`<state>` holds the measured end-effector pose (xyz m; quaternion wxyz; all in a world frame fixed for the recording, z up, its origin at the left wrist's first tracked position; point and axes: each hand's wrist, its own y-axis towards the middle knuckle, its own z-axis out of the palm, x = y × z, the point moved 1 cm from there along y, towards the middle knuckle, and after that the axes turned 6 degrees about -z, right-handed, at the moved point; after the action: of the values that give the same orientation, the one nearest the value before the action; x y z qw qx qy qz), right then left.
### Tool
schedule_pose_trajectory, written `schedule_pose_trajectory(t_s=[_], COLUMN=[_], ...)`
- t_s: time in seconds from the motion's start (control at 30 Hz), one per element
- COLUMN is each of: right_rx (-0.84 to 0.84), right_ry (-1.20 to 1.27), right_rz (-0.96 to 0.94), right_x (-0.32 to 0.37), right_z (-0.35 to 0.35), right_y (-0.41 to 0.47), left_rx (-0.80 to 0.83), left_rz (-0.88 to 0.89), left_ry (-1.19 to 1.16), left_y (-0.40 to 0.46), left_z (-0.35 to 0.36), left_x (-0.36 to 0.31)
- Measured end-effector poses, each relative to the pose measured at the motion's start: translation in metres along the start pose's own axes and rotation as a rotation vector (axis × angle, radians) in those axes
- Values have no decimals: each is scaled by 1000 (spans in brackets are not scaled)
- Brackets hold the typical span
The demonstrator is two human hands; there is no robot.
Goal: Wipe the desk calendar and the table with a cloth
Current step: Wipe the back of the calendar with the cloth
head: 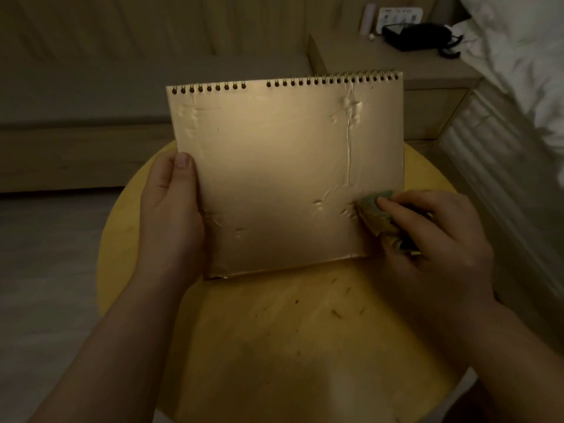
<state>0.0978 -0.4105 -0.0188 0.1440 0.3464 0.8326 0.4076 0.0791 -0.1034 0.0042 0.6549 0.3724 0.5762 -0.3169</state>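
A gold desk calendar with a spiral binding along its top stands upright on a round yellow wooden table, its dented, creased plain side facing me. My left hand grips its left edge, thumb on the front. My right hand holds a small crumpled greenish-brown cloth against the calendar's lower right corner. The calendar's far side is hidden.
Dark specks and scratches mark the table top in front of the calendar. Behind stands a low bedside cabinet with a black telephone and a white bottle. A bed with white bedding lies at the right.
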Motion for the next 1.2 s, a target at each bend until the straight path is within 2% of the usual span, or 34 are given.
schedule_pose_trajectory(t_s=[0.13, 0.4, 0.6, 0.73, 0.9, 1.2], right_rx=[45, 5, -100, -75, 7, 182], right_ry=[-11, -1, -41, -71, -48, -16], right_rz=[-36, 26, 52, 42, 7, -24], right_x=[-3, -22, -34, -36, -30, -1], right_z=[-2, -1, 6, 9, 6, -7], right_y=[5, 60, 111, 126, 103, 10], left_rx=[-21, -44, -68, -84, -105, -142], left_rz=[12, 7, 38, 34, 43, 37], left_ry=[29, 61, 88, 77, 82, 106], left_y=[-2, -5, -6, -7, -8, -8], left_z=[1, 2, 3, 3, 5, 9], left_x=[-1, -3, -5, -4, -6, -6])
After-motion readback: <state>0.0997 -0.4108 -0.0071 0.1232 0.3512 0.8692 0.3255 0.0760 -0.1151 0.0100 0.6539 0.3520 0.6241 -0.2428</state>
